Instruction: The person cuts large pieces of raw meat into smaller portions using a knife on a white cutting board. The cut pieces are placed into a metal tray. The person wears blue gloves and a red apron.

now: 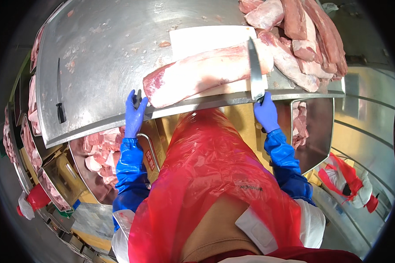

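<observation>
A long slab of pale, fatty meat (202,72) lies along the near edge of the steel worktop (105,48), partly over a white cutting board (210,37). My left hand (135,111), in a blue glove, is open at the slab's left end, fingers apart; whether it touches the meat I cannot tell. My right hand (265,111), also blue-gloved, grips a wide-bladed knife (255,65), whose blade points away from me across the slab's right end. A slimmer knife (59,107) lies at the worktop's left.
Several meat pieces (303,35) are piled at back right. Below the worktop are steel bins of meat at left (101,162) and right (311,136), with more containers (52,193) farther left. Two co-workers in red and white stand at far left (33,199) and far right (346,184).
</observation>
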